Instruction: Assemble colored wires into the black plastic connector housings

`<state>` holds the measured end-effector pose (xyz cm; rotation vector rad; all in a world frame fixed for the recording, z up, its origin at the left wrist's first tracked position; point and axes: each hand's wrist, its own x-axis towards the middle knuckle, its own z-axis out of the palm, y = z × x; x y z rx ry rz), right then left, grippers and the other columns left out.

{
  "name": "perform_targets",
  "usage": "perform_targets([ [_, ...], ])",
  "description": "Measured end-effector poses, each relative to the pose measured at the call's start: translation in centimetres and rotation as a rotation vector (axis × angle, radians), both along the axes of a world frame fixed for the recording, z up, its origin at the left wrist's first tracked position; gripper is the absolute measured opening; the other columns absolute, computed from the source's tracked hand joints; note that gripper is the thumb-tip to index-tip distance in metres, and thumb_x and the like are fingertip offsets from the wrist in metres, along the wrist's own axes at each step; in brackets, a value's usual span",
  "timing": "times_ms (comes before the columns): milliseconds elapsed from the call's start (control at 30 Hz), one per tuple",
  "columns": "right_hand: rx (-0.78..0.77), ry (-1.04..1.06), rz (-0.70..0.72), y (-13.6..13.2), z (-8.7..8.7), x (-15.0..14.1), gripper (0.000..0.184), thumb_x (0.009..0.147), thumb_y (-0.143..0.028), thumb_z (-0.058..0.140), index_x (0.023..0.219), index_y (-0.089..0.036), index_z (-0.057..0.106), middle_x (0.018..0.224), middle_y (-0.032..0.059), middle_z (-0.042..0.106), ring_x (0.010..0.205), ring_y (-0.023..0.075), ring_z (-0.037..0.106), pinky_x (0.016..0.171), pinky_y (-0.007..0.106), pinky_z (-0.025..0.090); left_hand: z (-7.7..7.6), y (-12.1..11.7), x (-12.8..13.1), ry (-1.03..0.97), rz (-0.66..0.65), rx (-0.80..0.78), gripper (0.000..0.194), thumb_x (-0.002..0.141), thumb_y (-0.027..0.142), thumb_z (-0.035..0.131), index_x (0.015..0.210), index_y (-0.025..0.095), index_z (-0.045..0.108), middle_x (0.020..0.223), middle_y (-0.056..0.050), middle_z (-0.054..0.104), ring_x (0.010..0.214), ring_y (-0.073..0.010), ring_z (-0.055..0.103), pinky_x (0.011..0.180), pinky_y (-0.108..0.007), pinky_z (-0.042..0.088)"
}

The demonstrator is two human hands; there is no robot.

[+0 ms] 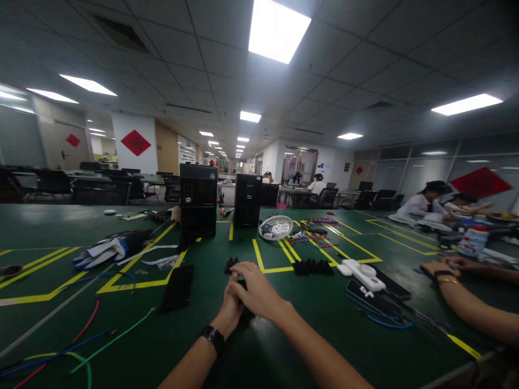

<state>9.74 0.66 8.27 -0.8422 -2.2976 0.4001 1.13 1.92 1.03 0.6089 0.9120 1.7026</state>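
My left hand (230,309), with a dark watch on the wrist, is closed and held upright over the near middle of the green table (146,356). Across its fingertips lies my right hand (259,292), its fingers bent and pressed together against the left. Something dark shows between and under the two hands, too hidden to name. Just beyond my fingertips sits a small group of black parts (231,263). A row of similar black parts (312,267) lies to the right. To the left is a flat black rectangular object (177,288).
Two black boxes (198,200) (247,200) stand at the back. A white basket (275,228) is beside loose wires (318,232). Gloves (109,249) and coloured wires (77,346) lie left. White devices (363,274) lie right, near another person's arm (466,302).
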Motion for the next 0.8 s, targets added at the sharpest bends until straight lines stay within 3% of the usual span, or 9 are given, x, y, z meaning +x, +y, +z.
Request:
perform_targets([
  [100,-0.037,-0.048,0.119,1.1,-1.6,5.1,0.055,0.076,-0.026,0.067,0.128,-0.020,0.049,0.127,0.0100,0.053,0.118,0.0228,0.047,0.102,0.037,0.034,-0.2,0.8,-0.1,-0.064,-0.071,-0.126,0.033,0.087,0.041,0.047,0.105,0.015,0.059,0.073,-0.004,0.065,0.057,-0.0155,0.062,0.053,-0.026,0.049],
  [200,-0.013,-0.051,0.149,3.2,-3.2,6.7,0.054,0.073,-0.020,0.069,0.125,-0.020,0.051,0.124,0.0095,0.055,0.116,0.0220,0.049,0.101,0.036,0.035,-0.6,1.4,-0.1,-0.072,-0.074,-0.164,0.035,0.087,0.045,0.048,0.111,0.019,0.052,0.079,-0.004,0.063,0.064,-0.0150,0.062,0.060,-0.028,0.049],
  [433,-0.003,-0.100,-0.124,11.0,-6.2,4.8,0.038,0.068,-0.011,0.064,0.106,-0.014,0.063,0.106,0.0098,0.063,0.102,0.0220,0.055,0.092,0.032,0.039,-1.4,2.1,-1.8,0.386,0.287,0.035,0.035,0.085,0.037,0.052,0.117,0.023,0.049,0.109,-0.007,0.057,0.104,-0.0184,0.052,0.086,-0.029,0.038],
  [600,-0.013,-0.100,-0.130,13.8,-7.3,3.3,0.036,0.070,-0.009,0.059,0.105,-0.012,0.064,0.106,0.0117,0.064,0.102,0.0233,0.056,0.093,0.035,0.039,-1.8,2.2,-2.7,0.401,0.273,0.003,0.038,0.085,0.041,0.050,0.119,0.024,0.049,0.109,-0.006,0.057,0.101,-0.0194,0.052,0.085,-0.030,0.036],
  [800,0.007,-0.148,-0.063,13.6,-7.3,3.0,0.046,0.074,-0.013,0.060,0.120,-0.018,0.057,0.129,0.0110,0.054,0.120,0.0214,0.047,0.102,0.034,0.033,-2.0,2.6,-2.4,0.487,0.235,-0.015,0.039,0.087,0.041,0.044,0.120,0.021,0.046,0.114,-0.008,0.055,0.106,-0.0210,0.051,0.089,-0.033,0.036],
])
